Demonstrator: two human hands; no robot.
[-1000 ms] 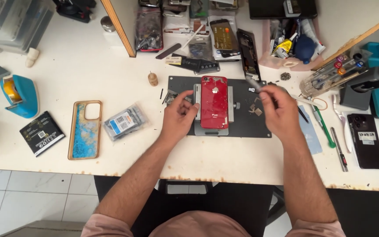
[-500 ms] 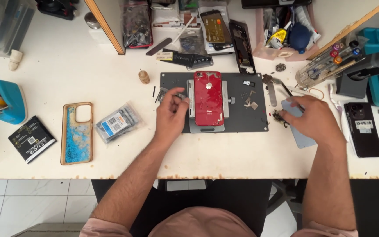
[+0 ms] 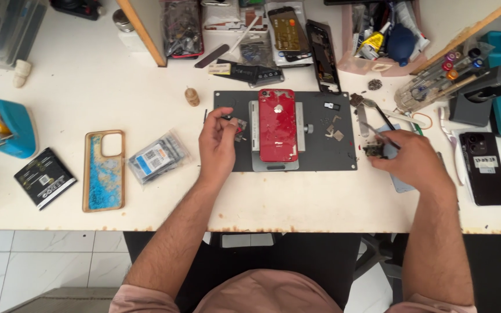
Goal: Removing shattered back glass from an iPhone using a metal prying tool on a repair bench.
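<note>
Fingers (image 3: pixel 225 119) pinch part — tweezers (image 3: pixel 385 134) right.

One red phone (image 3: pixel 278 124), one grey mat (image 3: pixel 331 153), one patterned phone case (image 3: pixel 104 170), two hands.

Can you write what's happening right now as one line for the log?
left hand: pinching small part beside red phone | right hand: tweezers on small component | phone: clamped on dark mat

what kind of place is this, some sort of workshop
Most likely a phone repair bench. A red phone lies back-up in a clamp on a dark work mat, with small loose parts around it. More phones and a phone case lie on the white table, and a holder of hand tools stands at the right.
</note>
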